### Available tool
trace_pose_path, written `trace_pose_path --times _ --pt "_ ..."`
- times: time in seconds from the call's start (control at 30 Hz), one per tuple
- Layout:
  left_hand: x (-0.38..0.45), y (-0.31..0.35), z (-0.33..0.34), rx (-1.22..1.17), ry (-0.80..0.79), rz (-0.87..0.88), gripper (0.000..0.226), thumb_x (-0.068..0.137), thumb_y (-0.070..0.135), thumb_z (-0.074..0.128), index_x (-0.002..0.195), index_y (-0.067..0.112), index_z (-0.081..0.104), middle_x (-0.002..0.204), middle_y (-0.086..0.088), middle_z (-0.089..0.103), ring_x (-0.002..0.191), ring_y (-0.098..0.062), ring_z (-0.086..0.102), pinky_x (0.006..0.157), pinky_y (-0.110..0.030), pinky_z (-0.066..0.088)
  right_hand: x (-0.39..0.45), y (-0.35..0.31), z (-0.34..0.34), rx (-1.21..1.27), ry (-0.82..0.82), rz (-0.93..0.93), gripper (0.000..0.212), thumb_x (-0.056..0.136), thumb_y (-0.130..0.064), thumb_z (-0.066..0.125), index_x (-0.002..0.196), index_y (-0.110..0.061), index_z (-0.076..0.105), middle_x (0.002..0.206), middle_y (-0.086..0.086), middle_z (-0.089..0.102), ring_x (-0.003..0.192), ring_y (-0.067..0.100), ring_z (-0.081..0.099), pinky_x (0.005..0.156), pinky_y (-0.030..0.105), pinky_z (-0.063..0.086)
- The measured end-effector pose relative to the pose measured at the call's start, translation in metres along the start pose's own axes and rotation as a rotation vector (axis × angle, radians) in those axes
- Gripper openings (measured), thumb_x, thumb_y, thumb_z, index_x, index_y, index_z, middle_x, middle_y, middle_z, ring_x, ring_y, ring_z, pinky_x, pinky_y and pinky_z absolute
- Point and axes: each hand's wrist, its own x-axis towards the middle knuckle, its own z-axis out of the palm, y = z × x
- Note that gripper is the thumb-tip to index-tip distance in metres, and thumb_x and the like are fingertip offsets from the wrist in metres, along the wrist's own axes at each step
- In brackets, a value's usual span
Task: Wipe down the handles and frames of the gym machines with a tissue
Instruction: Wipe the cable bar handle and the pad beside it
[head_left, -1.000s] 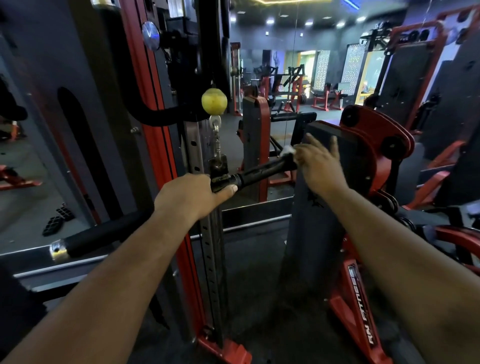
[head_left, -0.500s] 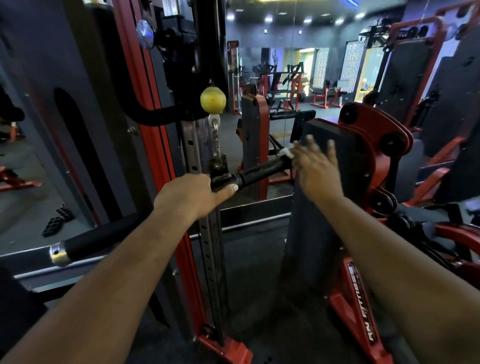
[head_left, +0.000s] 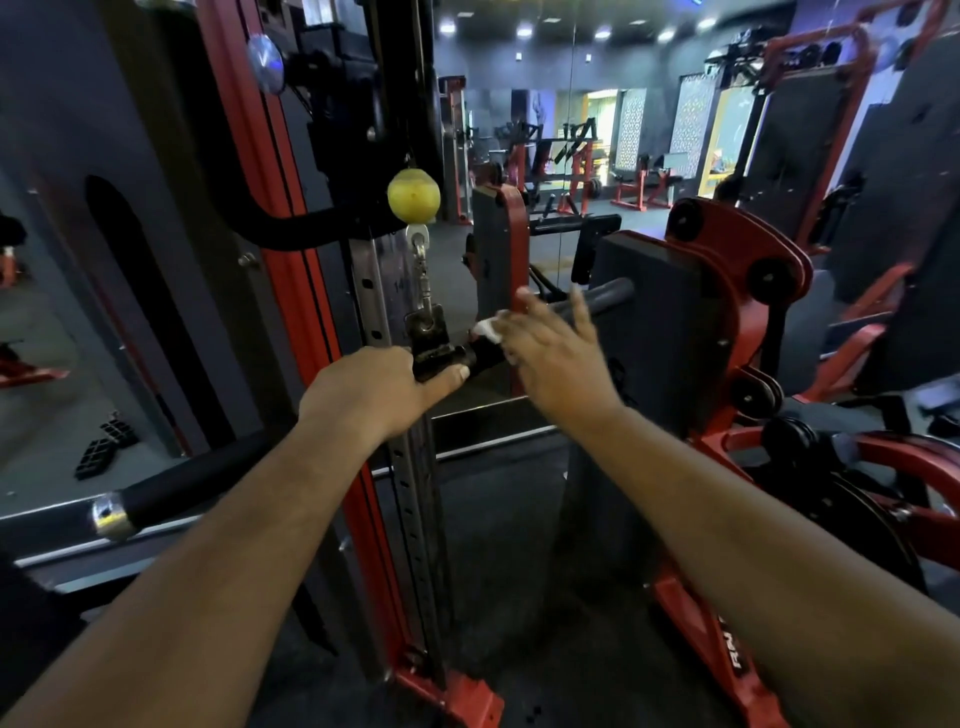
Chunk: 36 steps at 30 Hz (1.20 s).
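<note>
Slid my right hand (head_left: 556, 358) with tissue (head_left: 487, 329) inward along bar (head_left: 597, 301), fingers spread flat on it; left hand (head_left: 379, 395) grips bar's centre, bar running left-right.

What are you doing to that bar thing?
A person is cleaning a cable machine's bar handle in a gym. The left hand grips the bar at its middle, right by the metal clip it hangs from, holding it steady. The right hand presses a white tissue onto the black grip just right of the clip, fingers spread. A yellow ball sits on the cable above. The bar's other end sticks out lower left.
</note>
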Motion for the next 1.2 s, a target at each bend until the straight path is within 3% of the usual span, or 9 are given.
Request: trace_pose_path --times 0.17,0.33,0.43,0.53,0.67,0.83,0.9,1.1,1.2 --pt "-0.002 0.001 -0.002 0.031 0.008 -0.003 0.069 0.083 0.091 0.028 0.085 0.028 0.054 0.074 0.001 0.066 0.064 -0.017 0.065 0.060 -0.035 0.057 -0.001 0.052 -0.006 0.027 -0.041 0.411 0.041 0.103 -0.019 0.049 0.144 -0.026 0.052 0.153 -0.006 0.050 0.155 0.017 0.020 0.124 0.064 0.009" --pt "0.000 0.004 -0.005 0.094 0.024 -0.026 0.069 0.083 0.091 0.029 0.083 0.027 0.054 0.074 0.001 0.064 0.065 -0.017 0.064 0.062 -0.034 0.056 -0.011 -0.034 0.000 0.345 -0.102 0.168 0.055 0.101 -0.007 0.041 0.152 -0.028 0.042 0.162 -0.010 0.036 0.154 0.005 0.011 0.127 0.054 0.000" --pt "-0.001 0.002 -0.002 0.042 0.018 -0.026 0.066 0.085 0.089 0.031 0.086 0.028 0.057 0.072 0.002 0.065 0.063 -0.017 0.065 0.057 -0.032 0.052 -0.008 -0.040 0.000 0.238 -0.080 0.057 0.050 0.103 -0.021 0.036 0.152 -0.025 0.043 0.158 -0.006 0.045 0.155 0.013 0.018 0.125 0.061 0.002" --pt "-0.005 0.001 -0.002 -0.002 0.002 -0.018 0.068 0.085 0.090 0.030 0.088 0.029 0.058 0.073 0.001 0.067 0.063 -0.017 0.066 0.057 -0.033 0.054 0.008 -0.006 -0.004 -0.002 -0.125 0.150 0.039 0.105 -0.033 0.036 0.136 -0.023 0.057 0.145 -0.002 0.058 0.154 0.020 0.026 0.121 0.069 0.006" --pt "-0.009 0.005 -0.006 0.034 0.005 -0.027 0.071 0.084 0.091 0.029 0.087 0.026 0.056 0.077 0.000 0.065 0.067 -0.018 0.064 0.059 -0.034 0.052 0.028 0.015 -0.010 0.049 -0.140 0.483 0.032 0.106 -0.035 0.039 0.117 -0.022 0.065 0.140 0.001 0.061 0.150 0.024 0.034 0.119 0.073 0.009" --pt "-0.008 0.001 -0.005 0.113 0.053 -0.061 0.071 0.083 0.091 0.031 0.087 0.026 0.056 0.076 0.001 0.063 0.065 -0.018 0.062 0.058 -0.033 0.053 0.004 -0.048 -0.003 0.353 -0.150 0.217 0.038 0.108 -0.025 0.038 0.144 -0.025 0.052 0.156 -0.006 0.046 0.153 0.010 0.023 0.125 0.061 0.003" --pt "-0.008 -0.003 -0.006 0.095 0.039 -0.061 0.072 0.082 0.093 0.029 0.088 0.026 0.057 0.075 0.001 0.064 0.065 -0.019 0.064 0.063 -0.036 0.057 0.002 -0.040 -0.002 0.304 -0.136 0.142 0.042 0.107 -0.023 0.039 0.148 -0.028 0.047 0.156 -0.009 0.045 0.155 0.008 0.018 0.124 0.062 -0.001" --pt "-0.009 -0.004 -0.007 0.079 0.022 -0.060 0.075 0.082 0.093 0.028 0.090 0.025 0.058 0.076 0.000 0.064 0.067 -0.019 0.064 0.069 -0.039 0.060 0.019 0.018 -0.009 0.146 -0.156 0.499 0.036 0.105 -0.023 0.045 0.138 -0.024 0.057 0.152 -0.003 0.052 0.157 0.020 0.013 0.121 0.070 0.003" --pt "-0.008 -0.004 -0.007 0.081 0.019 -0.066 0.076 0.082 0.093 0.028 0.093 0.024 0.059 0.077 0.000 0.064 0.069 -0.019 0.064 0.069 -0.039 0.059 0.011 -0.020 -0.005 0.304 -0.178 0.292 0.044 0.102 -0.014 0.045 0.143 -0.029 0.052 0.158 -0.012 0.041 0.156 0.009 0.009 0.124 0.064 0.003"
